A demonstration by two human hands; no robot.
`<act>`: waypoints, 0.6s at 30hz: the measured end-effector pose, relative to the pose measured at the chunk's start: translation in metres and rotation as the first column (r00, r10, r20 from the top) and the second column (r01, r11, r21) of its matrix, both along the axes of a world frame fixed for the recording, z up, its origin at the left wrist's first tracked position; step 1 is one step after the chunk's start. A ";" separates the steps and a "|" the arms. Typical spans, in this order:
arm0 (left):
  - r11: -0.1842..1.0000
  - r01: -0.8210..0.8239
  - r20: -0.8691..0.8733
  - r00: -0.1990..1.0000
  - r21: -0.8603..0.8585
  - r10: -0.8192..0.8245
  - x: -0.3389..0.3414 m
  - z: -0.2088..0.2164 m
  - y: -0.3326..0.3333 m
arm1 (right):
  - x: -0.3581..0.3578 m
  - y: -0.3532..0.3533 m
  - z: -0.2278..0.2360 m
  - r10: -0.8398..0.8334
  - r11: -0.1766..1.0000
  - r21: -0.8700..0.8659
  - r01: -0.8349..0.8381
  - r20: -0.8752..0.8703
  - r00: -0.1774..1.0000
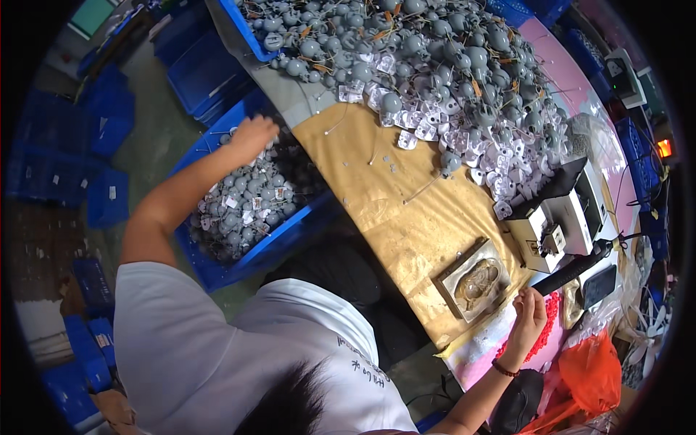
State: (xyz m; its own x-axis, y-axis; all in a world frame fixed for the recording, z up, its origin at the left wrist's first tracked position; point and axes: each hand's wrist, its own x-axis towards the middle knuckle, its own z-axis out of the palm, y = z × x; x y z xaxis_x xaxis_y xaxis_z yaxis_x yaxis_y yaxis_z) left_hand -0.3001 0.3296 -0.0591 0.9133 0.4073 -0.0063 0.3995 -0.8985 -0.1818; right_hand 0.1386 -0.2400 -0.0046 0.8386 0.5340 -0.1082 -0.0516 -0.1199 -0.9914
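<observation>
My left hand (254,138) is over the far part of a blue crate (272,250) beside the table. Its fingers are curled closed, and what they hold, if anything, is hidden. Grey ball-shaped parts (246,192) with small white pieces among them fill the crate. At the right, my right hand (531,312) has its fingers bent together near the lower end of a black bar (573,270). Whatever is between those fingertips is too small to make out. Left of this hand, a square metal block (475,280) with a hollow in its top lies on the table.
A heap of grey round parts (475,58) and clear plastic pieces (464,138) covers the table's far side. Brown sheeting (362,170) lies on the near part. A white box-like device (540,235) stands at the right, above a red plastic bag (591,370). Blue crates (206,72) stand on the floor.
</observation>
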 end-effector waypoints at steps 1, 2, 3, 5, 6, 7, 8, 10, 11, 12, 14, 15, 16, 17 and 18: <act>0.985 -0.037 0.131 0.991 0.169 0.015 0.006 0.005 0.005 | 0.003 -0.007 -0.002 -0.021 0.998 -0.052 0.024 0.063 0.998; 0.980 0.000 0.035 0.999 0.200 -0.008 0.011 0.004 0.001 | 0.006 -0.014 -0.004 -0.038 0.994 -0.101 0.051 0.125 0.991; 0.974 0.044 -0.059 0.998 0.224 -0.032 0.017 0.003 -0.003 | 0.010 -0.020 -0.006 -0.054 0.985 -0.151 0.083 0.186 0.981; 0.993 0.053 -0.436 0.895 -0.104 -0.094 0.041 0.003 -0.049 | 0.023 -0.038 -0.016 0.002 0.943 -0.301 0.141 0.428 0.904; 0.912 0.033 -0.502 0.826 -0.410 -0.256 0.054 0.007 -0.076 | 0.027 -0.046 -0.016 0.061 0.899 -0.390 0.197 0.558 0.828; 0.737 0.013 -0.440 0.795 -0.676 -0.418 0.068 0.017 -0.103 | 0.031 -0.054 -0.016 0.118 0.846 -0.456 0.278 0.668 0.735; 0.509 -0.014 -0.319 0.794 -0.860 -0.518 0.081 0.032 -0.131 | 0.036 -0.061 -0.016 0.247 0.766 -0.525 0.371 0.773 0.585; 0.179 0.044 -0.060 0.842 -0.983 -0.536 0.111 0.060 -0.169 | 0.044 -0.075 -0.021 0.368 0.653 -0.610 0.450 0.774 0.516; 0.169 0.210 0.098 0.855 -0.963 -0.509 0.127 0.066 -0.179 | 0.048 -0.081 -0.023 0.428 0.593 -0.638 0.490 0.766 0.479; 0.235 0.392 0.271 0.866 -0.889 -0.419 0.141 0.068 -0.185 | 0.052 -0.087 -0.029 0.435 0.566 -0.668 0.483 0.740 0.513; 0.511 0.616 0.466 0.788 -0.599 -0.402 0.185 0.074 -0.184 | 0.055 -0.095 -0.035 0.459 0.537 -0.690 0.485 0.721 0.519; 0.613 0.616 0.507 0.778 -0.495 -0.372 0.204 0.070 -0.180 | 0.056 -0.095 -0.037 0.448 0.557 -0.683 0.472 0.726 0.522; 0.702 0.599 0.551 0.760 -0.385 -0.346 0.223 0.068 -0.178 | 0.057 -0.092 -0.040 0.448 0.566 -0.687 0.456 0.720 0.530; 0.729 0.602 0.585 0.734 -0.326 -0.345 0.240 0.068 -0.181 | 0.055 -0.087 -0.039 0.432 0.590 -0.672 0.447 0.731 0.528; 0.747 0.609 0.624 0.700 -0.267 -0.348 0.259 0.069 -0.185 | 0.051 -0.087 -0.035 0.413 0.605 -0.658 0.450 0.741 0.529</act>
